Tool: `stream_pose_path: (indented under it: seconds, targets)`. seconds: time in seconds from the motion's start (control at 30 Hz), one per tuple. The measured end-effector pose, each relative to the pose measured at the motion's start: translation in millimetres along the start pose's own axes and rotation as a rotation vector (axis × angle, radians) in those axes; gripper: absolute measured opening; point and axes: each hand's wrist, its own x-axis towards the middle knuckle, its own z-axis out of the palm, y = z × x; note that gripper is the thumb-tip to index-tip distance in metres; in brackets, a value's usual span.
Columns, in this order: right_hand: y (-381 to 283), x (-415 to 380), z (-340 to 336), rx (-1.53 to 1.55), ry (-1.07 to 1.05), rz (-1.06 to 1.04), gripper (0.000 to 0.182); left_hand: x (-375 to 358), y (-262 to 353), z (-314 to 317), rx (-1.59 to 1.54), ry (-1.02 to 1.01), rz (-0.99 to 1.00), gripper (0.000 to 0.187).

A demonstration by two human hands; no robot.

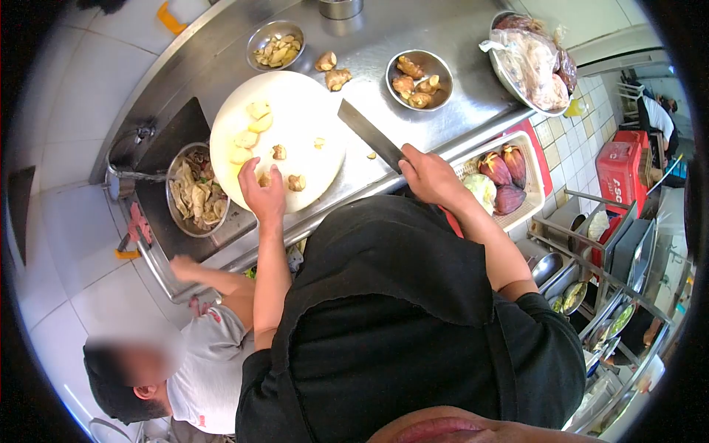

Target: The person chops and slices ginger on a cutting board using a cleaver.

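Observation:
My right hand [428, 176] is closed round the handle of a cleaver [369, 135], whose broad blade points up and left over the right edge of a round white cutting board [317, 111]. Over the board's lower left part is my left hand [262, 193], thumb and fingers apart, at a small ginger piece [264, 179]; whether it grips the piece I cannot tell. Another cut chunk [297, 182] lies just right of that hand, and a smaller one [278, 152] above it. Pale peeled ginger [246, 139] forms a row along the board's left side.
Above the board are a bowl of ginger pieces [277, 46] and two loose knobs [337, 79]. A bowl of unpeeled ginger [419, 80] stands right. A basin [198, 190] sits in the sink, a basket [543, 173] beside my right arm. A co-worker [210, 362] is at lower left.

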Motion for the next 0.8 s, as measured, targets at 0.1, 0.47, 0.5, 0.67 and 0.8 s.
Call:
stream_pose_path:
  seconds: [0.1, 0.47, 0.5, 0.67, 0.8]
  targets:
    - [10, -6, 1, -0.004, 0.041, 0.027, 0.025, -6, -8, -5, -0.009, 0.097, -0.021, 0.04]
    - [67, -13, 24, 0.134, 0.21, 0.048, 0.028, -22, -38, 3, -0.039, 0.222, -0.143, 0.038]
    - [70, -13, 26, 0.166, 0.234, 0.049, 0.029, -23, -38, 4, -0.04, 0.233, -0.125, 0.038]
    - [82, -10, 33, 0.18, 0.193, 0.089, 0.032, -24, -41, 5, -0.059, 0.244, -0.102, 0.038]
    - [87, -10, 39, 0.21, 0.209, 0.061, 0.033, -24, -41, 6, -0.059, 0.247, -0.125, 0.038]
